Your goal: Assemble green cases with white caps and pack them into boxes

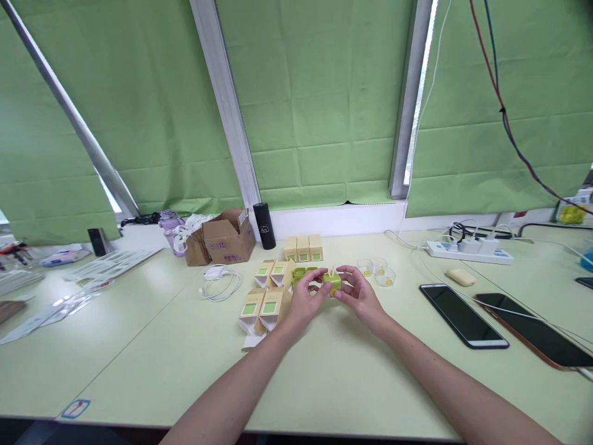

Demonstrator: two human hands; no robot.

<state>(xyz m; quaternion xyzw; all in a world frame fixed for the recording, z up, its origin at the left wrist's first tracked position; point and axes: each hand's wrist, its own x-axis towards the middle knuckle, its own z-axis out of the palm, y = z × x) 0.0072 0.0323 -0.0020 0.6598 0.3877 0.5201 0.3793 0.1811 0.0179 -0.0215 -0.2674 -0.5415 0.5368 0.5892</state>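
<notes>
Piece (332, 280), small & green, sat btwn L hand (307, 300) & R hand (364, 300), fingers of both gripping it, nr cartons (271, 307). Looked light, stiff, poss. slippery plastic; opp. sides prob. best hold, w/ gentle squeeze.

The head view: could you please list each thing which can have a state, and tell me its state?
Green piece, held between both hands
Left hand, fingers on its left side
Right hand, fingers on its right side
Four small boxes, near-end flaps open
Cardboard box, open on top
Black cylinder, upright
White-edged phone, screen dark
Brown-edged phone, screen dark
White charger with cable, loosely coiled
Green blinds, lowered
</notes>
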